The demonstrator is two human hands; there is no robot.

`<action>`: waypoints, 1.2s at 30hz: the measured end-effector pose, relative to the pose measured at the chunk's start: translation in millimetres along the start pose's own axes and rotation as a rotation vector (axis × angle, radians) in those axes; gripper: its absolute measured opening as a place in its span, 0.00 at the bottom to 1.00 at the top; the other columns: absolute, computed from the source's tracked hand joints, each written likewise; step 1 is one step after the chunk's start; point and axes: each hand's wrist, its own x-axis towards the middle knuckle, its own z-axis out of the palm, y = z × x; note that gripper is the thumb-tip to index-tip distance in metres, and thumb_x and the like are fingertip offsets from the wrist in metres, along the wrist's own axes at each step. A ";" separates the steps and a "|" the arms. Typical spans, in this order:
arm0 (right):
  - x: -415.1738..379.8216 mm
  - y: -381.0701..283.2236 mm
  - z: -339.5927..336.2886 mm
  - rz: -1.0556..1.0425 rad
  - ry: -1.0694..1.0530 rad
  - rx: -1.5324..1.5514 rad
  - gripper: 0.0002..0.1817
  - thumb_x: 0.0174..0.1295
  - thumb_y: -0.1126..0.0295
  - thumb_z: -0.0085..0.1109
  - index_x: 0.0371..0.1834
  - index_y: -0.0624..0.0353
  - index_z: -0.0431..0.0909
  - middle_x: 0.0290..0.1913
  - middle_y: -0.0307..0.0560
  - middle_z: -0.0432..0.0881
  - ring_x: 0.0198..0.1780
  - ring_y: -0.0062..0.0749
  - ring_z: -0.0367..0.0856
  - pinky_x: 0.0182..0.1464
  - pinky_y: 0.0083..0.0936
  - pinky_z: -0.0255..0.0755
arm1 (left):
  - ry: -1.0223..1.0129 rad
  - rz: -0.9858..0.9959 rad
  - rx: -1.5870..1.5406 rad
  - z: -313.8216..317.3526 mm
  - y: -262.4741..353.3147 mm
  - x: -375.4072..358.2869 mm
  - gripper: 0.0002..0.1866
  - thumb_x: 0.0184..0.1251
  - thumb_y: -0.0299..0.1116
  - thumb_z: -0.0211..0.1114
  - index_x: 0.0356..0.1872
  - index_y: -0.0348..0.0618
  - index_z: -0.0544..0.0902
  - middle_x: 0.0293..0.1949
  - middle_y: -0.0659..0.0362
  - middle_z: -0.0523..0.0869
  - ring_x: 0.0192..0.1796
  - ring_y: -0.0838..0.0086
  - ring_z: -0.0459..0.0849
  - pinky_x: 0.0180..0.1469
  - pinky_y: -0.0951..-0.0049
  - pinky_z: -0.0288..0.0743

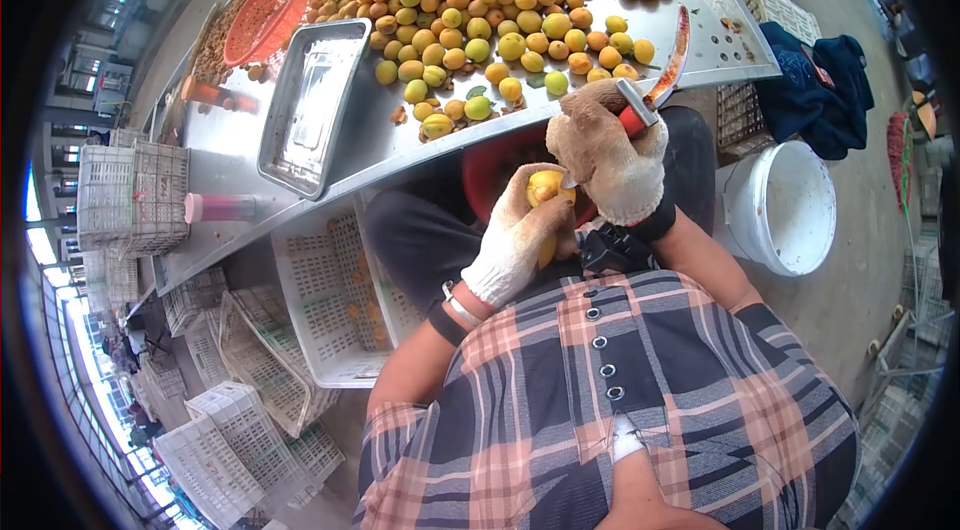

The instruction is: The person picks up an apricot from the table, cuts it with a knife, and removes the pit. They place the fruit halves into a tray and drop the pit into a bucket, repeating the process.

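My left hand (512, 235), in a worn white glove, is closed around a yellow apricot (545, 187) above my lap. Another bit of yellow fruit (547, 250) shows below its fingers. In my right hand (618, 155), also gloved and stained brown, is a red-handled knife (632, 120). Its curved blade (681, 48), smeared with orange pulp, points up and away from me. A small metal tip (568, 182) shows under the right fingers, right at the apricot's side. Ahead of both hands, a large heap of apricots (480, 5) covers much of the metal table (715, 35).
A metal tray (315, 105) and an orange basket (266, 16) are on the table's left, near a pink cup (220, 208). A red bowl (485, 175) is partly hidden below the hands. White crates (335, 300) stand left, a white bucket (790, 210) and dark clothing (815, 95) right.
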 end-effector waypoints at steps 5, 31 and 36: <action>-3.1 -2.1 4.3 -0.010 -0.031 -0.069 0.06 0.70 0.74 0.63 0.47 0.62 0.81 0.34 0.37 0.83 0.32 0.15 0.79 0.32 0.14 0.73 | -0.011 -0.016 -0.052 1.4 -0.2 -0.2 0.20 0.71 0.29 0.64 0.59 0.37 0.70 0.32 0.56 0.82 0.23 0.74 0.80 0.26 0.76 0.74; -0.6 8.0 10.1 -0.011 -0.027 -0.120 0.04 0.71 0.71 0.61 0.38 0.59 0.80 0.21 0.34 0.74 0.20 0.16 0.71 0.22 0.18 0.63 | 0.014 -0.104 -0.004 3.7 -3.3 -0.9 0.18 0.71 0.27 0.65 0.56 0.39 0.69 0.27 0.59 0.78 0.22 0.75 0.78 0.22 0.75 0.72; 8.0 9.4 4.0 0.163 0.034 0.250 0.06 0.71 0.69 0.63 0.40 0.60 0.79 0.21 0.36 0.75 0.20 0.18 0.72 0.22 0.19 0.64 | -0.012 -0.065 -0.046 1.0 -6.7 -2.8 0.19 0.70 0.28 0.66 0.57 0.39 0.69 0.28 0.57 0.80 0.20 0.75 0.79 0.21 0.76 0.72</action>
